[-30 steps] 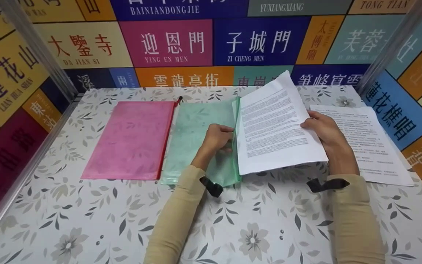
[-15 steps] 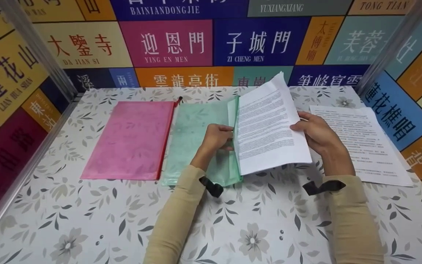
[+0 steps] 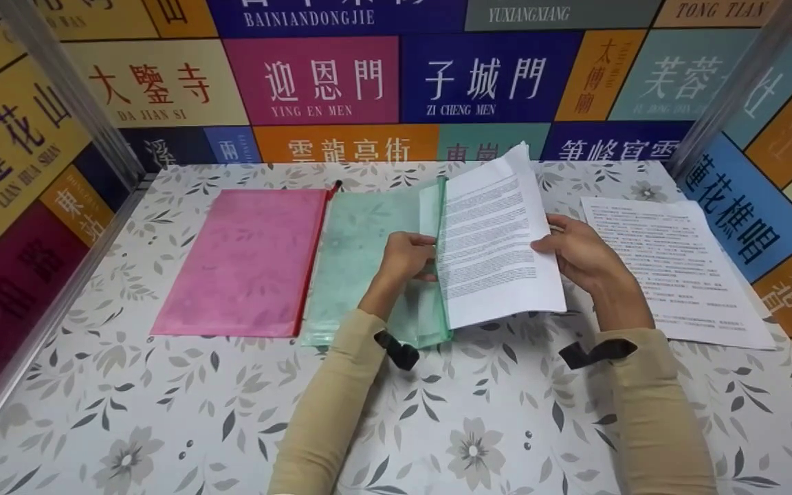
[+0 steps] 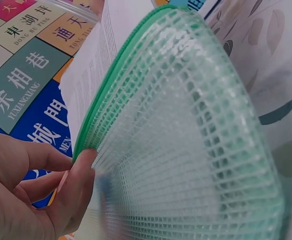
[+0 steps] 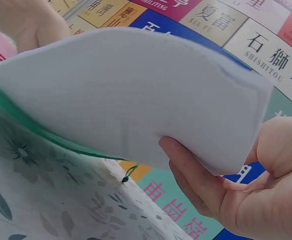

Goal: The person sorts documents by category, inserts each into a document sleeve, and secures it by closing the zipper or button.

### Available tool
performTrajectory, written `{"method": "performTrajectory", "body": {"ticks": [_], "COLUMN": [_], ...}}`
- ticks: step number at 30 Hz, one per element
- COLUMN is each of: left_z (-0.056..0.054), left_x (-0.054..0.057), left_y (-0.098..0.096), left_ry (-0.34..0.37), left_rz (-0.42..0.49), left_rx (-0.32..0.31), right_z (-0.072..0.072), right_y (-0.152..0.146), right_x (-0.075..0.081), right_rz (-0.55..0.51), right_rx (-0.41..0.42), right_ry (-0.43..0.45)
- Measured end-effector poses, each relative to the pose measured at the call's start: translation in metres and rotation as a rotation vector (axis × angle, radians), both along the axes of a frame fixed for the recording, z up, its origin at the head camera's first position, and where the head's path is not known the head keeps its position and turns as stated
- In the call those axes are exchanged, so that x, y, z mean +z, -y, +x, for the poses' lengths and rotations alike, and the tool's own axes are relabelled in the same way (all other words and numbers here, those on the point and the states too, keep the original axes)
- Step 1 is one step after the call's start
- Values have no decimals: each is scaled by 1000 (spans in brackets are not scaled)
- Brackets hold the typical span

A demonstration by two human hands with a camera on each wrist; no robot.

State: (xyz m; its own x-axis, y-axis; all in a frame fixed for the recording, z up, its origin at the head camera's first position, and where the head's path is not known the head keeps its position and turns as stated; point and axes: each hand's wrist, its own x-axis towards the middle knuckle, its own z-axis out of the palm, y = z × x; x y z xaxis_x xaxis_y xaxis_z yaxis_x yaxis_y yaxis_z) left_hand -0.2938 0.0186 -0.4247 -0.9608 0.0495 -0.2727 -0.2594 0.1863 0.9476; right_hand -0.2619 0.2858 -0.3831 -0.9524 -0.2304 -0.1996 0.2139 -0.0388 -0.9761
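Note:
A green translucent mesh zipper pouch (image 3: 361,227) lies at the middle of the table, its right edge raised and parted. My left hand (image 3: 406,261) pinches the zipper edge between thumb and fingers, seen closely in the left wrist view beside the mesh (image 4: 186,130). From the right, my right hand (image 3: 585,251) grips the outer edge of a printed paper stack (image 3: 485,240). The stack's left part is inside the pouch, showing pale through the mesh. In the right wrist view the paper (image 5: 126,95) bows upward, thumb and fingers on opposite faces.
Left of the green pouch lies a pink zipper pouch (image 3: 245,261) with a red zipper edge. More printed sheets (image 3: 671,275) lie at the right, behind the right forearm. Printed panels (image 3: 313,79) wall the flower-patterned table (image 3: 231,426) at the back and sides.
My right hand has moved left with the paper stack, and more of it is inside the green pouch. The left hand stays at the zipper edge.

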Motion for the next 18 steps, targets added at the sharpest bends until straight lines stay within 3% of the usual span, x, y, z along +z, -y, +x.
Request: {"method": "performTrajectory", "body": {"ticks": [4,12,18], "left_z": [-1,-2,0], "left_x": [1,3,6], "left_y": [1,-2,-4], "left_ry": [4,31,38], "left_rz": [-3,-34,-39], "left_rx": [2,19,13], "right_z": [-2,0,2], "right_y": [1,-14,-20], "right_x": [-3,2,4], "right_rz": [27,236,275], "right_rx": [3,-31,-25], "right_ry": [-6,-1,-12]}}
